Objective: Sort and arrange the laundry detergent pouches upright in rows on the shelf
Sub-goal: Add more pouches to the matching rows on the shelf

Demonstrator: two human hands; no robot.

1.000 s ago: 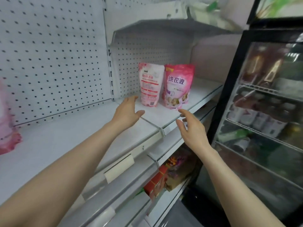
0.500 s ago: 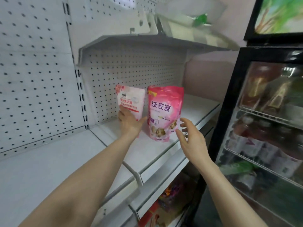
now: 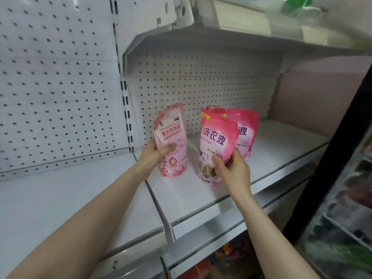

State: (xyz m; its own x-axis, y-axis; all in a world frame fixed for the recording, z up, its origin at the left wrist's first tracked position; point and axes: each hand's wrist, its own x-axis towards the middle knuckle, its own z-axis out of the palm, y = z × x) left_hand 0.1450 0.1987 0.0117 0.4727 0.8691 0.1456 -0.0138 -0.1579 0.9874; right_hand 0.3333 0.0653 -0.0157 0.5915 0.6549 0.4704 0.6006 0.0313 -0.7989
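Head view: at the shelf's [image 3: 281, 156] left end, the left hand [image 3: 154, 157] grips the pale pouch [image 3: 171, 137] mid-body. The right hand [image 3: 232, 171] pinches the bright pouch [image 3: 216, 141] low. Both look soft, sloshy and slick, so they are best held by the lower sides.

White perforated metal back panel [image 3: 60, 87] fills far left and centre. Black-framed glass-door cooler [image 3: 326, 168] stands right, contents blurred. Grey metal upper ledge [image 3: 221, 43] overhangs far side; green-and-white plastic packs [image 3: 298, 7] on top. Red and orange packets [image 3: 227, 256] lie low, near edge.
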